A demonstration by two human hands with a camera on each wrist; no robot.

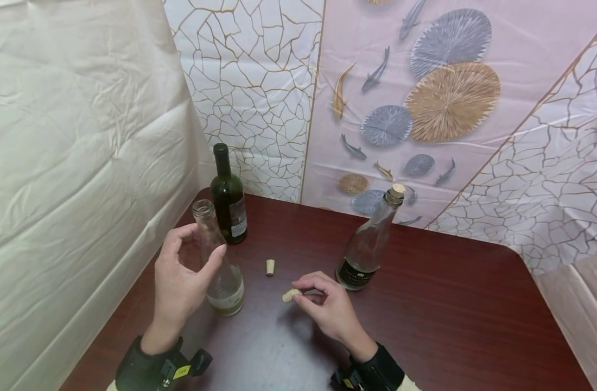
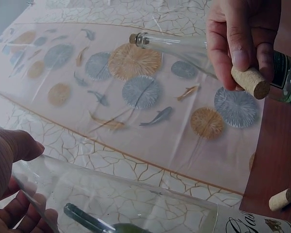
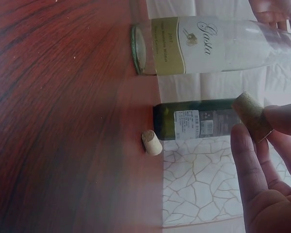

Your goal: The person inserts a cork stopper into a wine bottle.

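My left hand (image 1: 178,279) grips a clear glass bottle (image 1: 227,285) around its neck, thumb on the near side. The bottle's mouth is uncorked, and the right wrist view shows its white and olive label (image 3: 170,46). A tapered cork (image 2: 252,82) is pinched between the thumb and fingers of my right hand (image 1: 330,307), held over the table to the right of that bottle. Another cork (image 1: 270,267) stands on the table between and beyond the hands. To the right, a second clear bottle (image 1: 369,247) with a black label has a cork (image 1: 398,188) in its mouth.
A dark green bottle (image 1: 227,198) stands behind the clear one, near the back left corner of the brown table (image 1: 450,320). A beige cloth (image 1: 83,136) hangs along the left side, and a patterned cloth (image 1: 259,81) covers the back.
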